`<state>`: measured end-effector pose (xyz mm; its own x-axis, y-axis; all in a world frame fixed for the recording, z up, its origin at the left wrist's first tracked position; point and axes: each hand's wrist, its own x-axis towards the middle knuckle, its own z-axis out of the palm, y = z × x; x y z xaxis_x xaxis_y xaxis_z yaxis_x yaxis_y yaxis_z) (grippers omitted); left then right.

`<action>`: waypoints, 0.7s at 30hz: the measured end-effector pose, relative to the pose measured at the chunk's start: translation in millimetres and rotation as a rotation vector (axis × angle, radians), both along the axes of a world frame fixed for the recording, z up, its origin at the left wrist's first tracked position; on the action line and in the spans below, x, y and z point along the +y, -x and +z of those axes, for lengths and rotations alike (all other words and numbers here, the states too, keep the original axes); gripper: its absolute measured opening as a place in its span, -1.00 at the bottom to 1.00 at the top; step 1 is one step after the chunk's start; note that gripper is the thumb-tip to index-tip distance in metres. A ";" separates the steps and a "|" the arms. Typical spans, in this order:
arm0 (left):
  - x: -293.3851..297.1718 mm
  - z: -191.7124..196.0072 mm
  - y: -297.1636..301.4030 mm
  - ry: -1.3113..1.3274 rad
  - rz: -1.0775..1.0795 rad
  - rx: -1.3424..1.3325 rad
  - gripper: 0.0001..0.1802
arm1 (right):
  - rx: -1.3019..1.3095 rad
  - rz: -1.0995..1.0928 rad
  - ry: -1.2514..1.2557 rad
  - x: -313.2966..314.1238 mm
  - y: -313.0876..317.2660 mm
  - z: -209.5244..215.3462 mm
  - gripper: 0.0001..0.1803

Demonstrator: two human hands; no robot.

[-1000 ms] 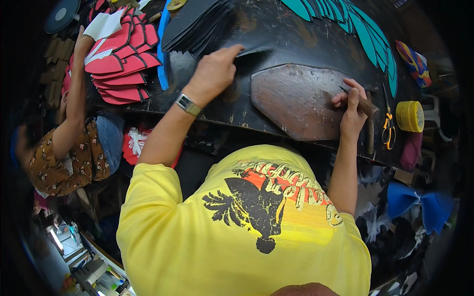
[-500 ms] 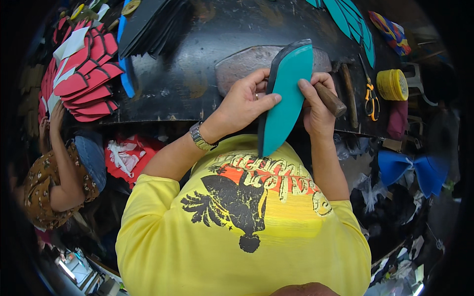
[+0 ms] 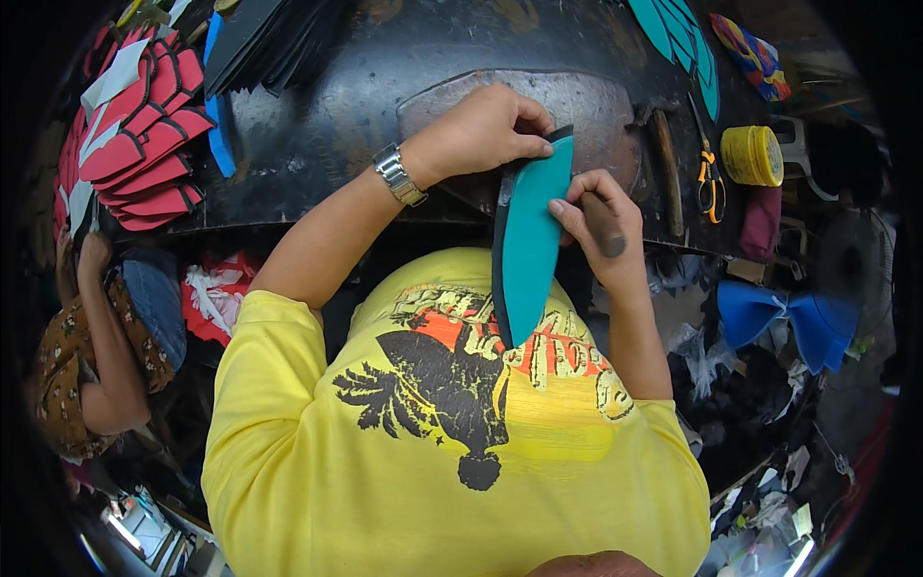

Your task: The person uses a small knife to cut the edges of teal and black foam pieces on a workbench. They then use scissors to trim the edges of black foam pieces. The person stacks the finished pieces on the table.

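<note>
Head view: left hand (image 3: 486, 130), arm bent across from the left with a wristwatch (image 3: 399, 174) on it, pinches the top edge of a teal sole (image 3: 531, 245) standing on edge over the yellow shirt (image 3: 452, 452). Right hand (image 3: 598, 226), just right of the sole, presses its thumb on the teal face while its fingers curl around a dark tool handle (image 3: 604, 223). Beyond the sole lies a worn oval board (image 3: 586, 111); right of that, scissors (image 3: 710, 178) and a yellow tin (image 3: 753, 155).

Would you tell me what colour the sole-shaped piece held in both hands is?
The sole-shaped piece is teal with a dark edge; the head view shows it best.
</note>
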<state>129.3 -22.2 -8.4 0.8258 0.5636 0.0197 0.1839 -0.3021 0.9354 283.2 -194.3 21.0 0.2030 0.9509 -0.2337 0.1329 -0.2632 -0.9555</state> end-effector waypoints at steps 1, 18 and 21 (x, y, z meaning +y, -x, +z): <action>-2.6 -0.9 -0.4 -0.031 0.007 0.006 -0.69 | -0.146 0.012 -0.004 -0.3 -2.4 1.2 -0.80; -24.8 -10.5 3.9 -0.501 0.045 -0.059 -0.77 | -0.083 -0.247 -0.438 33.7 -26.5 -37.0 -0.90; -29.3 -12.2 5.1 -0.510 0.059 -0.092 -0.78 | -0.178 -0.205 -0.479 31.7 -29.6 -40.2 -0.91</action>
<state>124.2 -51.5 -20.6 0.7747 0.5089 0.3754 0.1381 -0.7154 0.6850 312.8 -162.6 -19.3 0.3921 0.8794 0.2700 0.2953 0.1577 -0.9423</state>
